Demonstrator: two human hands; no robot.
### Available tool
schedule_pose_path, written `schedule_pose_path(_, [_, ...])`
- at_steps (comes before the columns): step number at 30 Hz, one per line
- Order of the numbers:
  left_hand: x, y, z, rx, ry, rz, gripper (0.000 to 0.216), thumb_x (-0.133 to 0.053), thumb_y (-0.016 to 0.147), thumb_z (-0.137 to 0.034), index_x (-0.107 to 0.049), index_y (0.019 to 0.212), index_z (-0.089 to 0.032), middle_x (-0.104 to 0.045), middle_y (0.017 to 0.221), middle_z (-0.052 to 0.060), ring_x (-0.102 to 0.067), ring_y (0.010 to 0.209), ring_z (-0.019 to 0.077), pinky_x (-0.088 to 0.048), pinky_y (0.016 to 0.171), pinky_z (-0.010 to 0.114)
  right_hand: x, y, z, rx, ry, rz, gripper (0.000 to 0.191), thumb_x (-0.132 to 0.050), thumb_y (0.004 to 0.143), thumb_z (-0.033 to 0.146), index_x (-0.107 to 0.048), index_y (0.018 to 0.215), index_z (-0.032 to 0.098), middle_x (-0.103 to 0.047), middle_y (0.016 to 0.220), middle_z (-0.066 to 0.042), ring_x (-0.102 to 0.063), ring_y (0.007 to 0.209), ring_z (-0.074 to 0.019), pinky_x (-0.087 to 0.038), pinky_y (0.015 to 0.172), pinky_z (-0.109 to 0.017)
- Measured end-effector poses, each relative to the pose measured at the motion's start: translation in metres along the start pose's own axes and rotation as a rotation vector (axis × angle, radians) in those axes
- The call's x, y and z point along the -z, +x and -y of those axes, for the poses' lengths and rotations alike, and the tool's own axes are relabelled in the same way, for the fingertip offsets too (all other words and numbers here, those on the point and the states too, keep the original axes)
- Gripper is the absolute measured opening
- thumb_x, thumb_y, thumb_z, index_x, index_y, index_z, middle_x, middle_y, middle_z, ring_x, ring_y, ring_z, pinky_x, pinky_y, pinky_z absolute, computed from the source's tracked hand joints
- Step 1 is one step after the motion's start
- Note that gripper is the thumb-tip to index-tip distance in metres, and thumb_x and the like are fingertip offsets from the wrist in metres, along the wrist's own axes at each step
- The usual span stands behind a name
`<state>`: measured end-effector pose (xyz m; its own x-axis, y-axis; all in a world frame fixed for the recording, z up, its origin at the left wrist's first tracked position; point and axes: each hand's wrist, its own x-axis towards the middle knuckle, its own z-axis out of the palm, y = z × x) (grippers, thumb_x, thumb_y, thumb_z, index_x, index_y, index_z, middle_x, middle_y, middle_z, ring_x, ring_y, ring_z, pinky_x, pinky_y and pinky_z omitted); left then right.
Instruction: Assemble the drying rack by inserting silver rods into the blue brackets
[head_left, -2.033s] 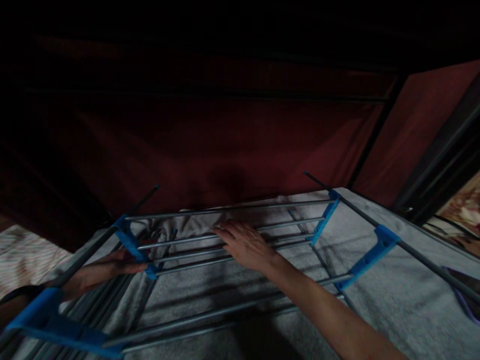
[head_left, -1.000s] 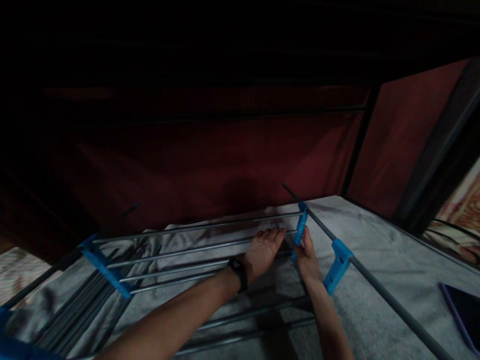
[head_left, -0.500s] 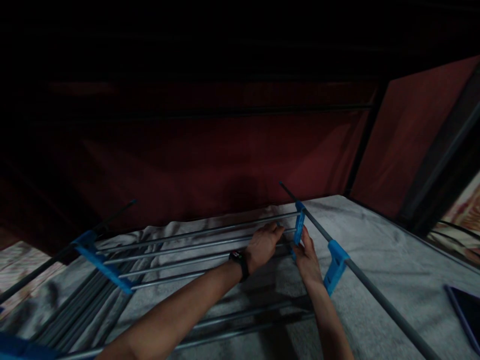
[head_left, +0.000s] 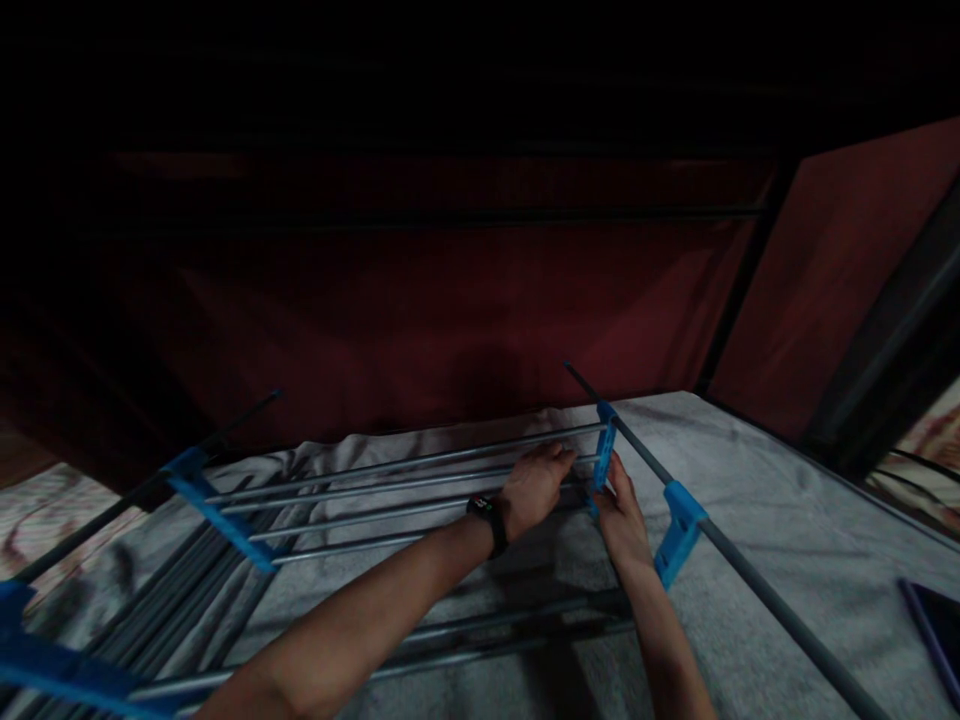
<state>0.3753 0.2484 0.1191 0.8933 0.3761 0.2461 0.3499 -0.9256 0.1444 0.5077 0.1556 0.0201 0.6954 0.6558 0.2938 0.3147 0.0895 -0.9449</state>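
My left hand (head_left: 534, 488), with a black watch (head_left: 489, 522) on its wrist, is closed around a grey metal tube near its right end. My right hand (head_left: 622, 515) grips the lower part of a blue plastic bracket (head_left: 605, 440), its fingers against the outer side. Several thin tubes (head_left: 420, 462) run across from this bracket to a matching blue bracket (head_left: 225, 520) on the left. A long grey pole (head_left: 780, 605) passes through the right bracket and a nearer blue bracket (head_left: 679, 530). The exact meeting of tube and bracket is partly hidden by my fingers.
Loose grey tubes (head_left: 169, 590) lie bundled on the grey cloth (head_left: 795, 540) at left. Another blue bracket (head_left: 60, 655) is at the lower left. A dark flat device (head_left: 934, 630) lies at the right edge. Dark red panels (head_left: 450, 310) rise behind.
The view has shifted slightly, so the rack and hands appear a little further right. Both hands keep their hold at the right bracket.
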Motion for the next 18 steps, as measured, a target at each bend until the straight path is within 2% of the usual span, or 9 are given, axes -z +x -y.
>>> schedule_pose_path(5, [0.004, -0.011, -0.005, -0.019, 0.022, -0.042, 0.046, -0.043, 0.092, -0.009, -0.051, 0.136, -0.016, -0.059, 0.131, 0.012, -0.056, 0.121, 0.0238, -0.044, 0.106, 0.038, 0.0, 0.0, -0.009, 0.033, -0.067, 0.003, 0.077, -0.049, 0.085, 0.044, -0.026, 0.157, 0.026, -0.034, 0.159, -0.007, -0.036, 0.145, -0.0255, -0.033, 0.118, -0.046])
schedule_pose_path(7, [0.012, -0.028, -0.009, -0.063, 0.067, -0.06, 0.043, -0.043, 0.096, -0.015, -0.049, 0.139, -0.017, -0.056, 0.136, 0.014, -0.052, 0.127, 0.0252, -0.042, 0.108, 0.041, 0.0, -0.005, -0.003, 0.055, -0.211, -0.058, 0.078, -0.052, 0.085, 0.048, -0.028, 0.155, 0.025, -0.04, 0.153, -0.012, -0.045, 0.137, -0.0309, -0.04, 0.111, -0.051])
schedule_pose_path(9, [0.029, -0.053, -0.013, -0.152, 0.125, -0.026, 0.039, -0.045, 0.096, -0.017, -0.053, 0.135, -0.018, -0.058, 0.133, 0.014, -0.053, 0.125, 0.0256, -0.044, 0.105, 0.041, -0.002, -0.012, 0.01, 0.099, -0.391, -0.167, 0.072, -0.052, 0.086, 0.048, -0.036, 0.15, 0.02, -0.048, 0.14, -0.019, -0.053, 0.125, -0.0373, -0.045, 0.101, -0.057])
schedule_pose_path(11, [0.058, -0.084, -0.014, -0.243, 0.187, 0.046, 0.033, -0.047, 0.095, -0.016, -0.059, 0.126, -0.02, -0.063, 0.123, 0.013, -0.058, 0.116, 0.0248, -0.047, 0.098, 0.039, -0.006, -0.023, 0.029, 0.218, -0.513, -0.237, 0.061, -0.05, 0.088, 0.048, -0.048, 0.139, 0.015, -0.055, 0.125, -0.022, -0.054, 0.118, -0.0409, -0.046, 0.095, -0.059])
schedule_pose_path(13, [0.098, -0.119, -0.01, -0.262, 0.241, 0.099, 0.029, -0.049, 0.095, -0.017, -0.063, 0.119, -0.02, -0.066, 0.115, 0.012, -0.06, 0.109, 0.0237, -0.047, 0.096, 0.037, -0.012, -0.036, 0.052, 0.418, -0.531, -0.196, 0.048, -0.045, 0.092, 0.043, -0.055, 0.127, 0.012, -0.059, 0.114, -0.021, -0.056, 0.114, -0.0394, -0.047, 0.094, -0.057])
schedule_pose_path(15, [0.144, -0.155, 0.008, -0.143, 0.278, 0.074, 0.031, -0.047, 0.096, -0.018, -0.062, 0.124, -0.021, -0.066, 0.119, 0.01, -0.058, 0.112, 0.0225, -0.043, 0.102, 0.036, -0.022, -0.047, 0.073, 0.631, -0.496, -0.084, 0.039, -0.041, 0.095, 0.037, -0.056, 0.123, 0.014, -0.062, 0.113, -0.019, -0.057, 0.112, -0.035, -0.047, 0.096, -0.053])
schedule_pose_path(16, [0.167, -0.172, 0.023, -0.026, 0.291, 0.027, 0.033, -0.044, 0.098, -0.02, -0.061, 0.126, -0.021, -0.065, 0.122, 0.009, -0.058, 0.113, 0.0223, -0.042, 0.103, 0.037, -0.029, -0.052, 0.083, 0.714, -0.48, -0.03, 0.037, -0.04, 0.096, 0.034, -0.056, 0.124, 0.015, -0.062, 0.117, -0.018, -0.057, 0.113, -0.033, -0.046, 0.098, -0.051])
schedule_pose_path(18, [0.21, -0.204, 0.063, 0.289, 0.29, -0.168, 0.036, -0.042, 0.1, -0.029, -0.058, 0.132, -0.021, -0.06, 0.132, 0.01, -0.054, 0.121, 0.0248, -0.039, 0.107, 0.041, -0.047, -0.054, 0.1, 0.822, -0.491, 0.057, 0.038, -0.039, 0.097, 0.03, -0.054, 0.13, 0.017, -0.061, 0.125, -0.017, -0.056, 0.118, -0.0315, -0.044, 0.102, -0.051])
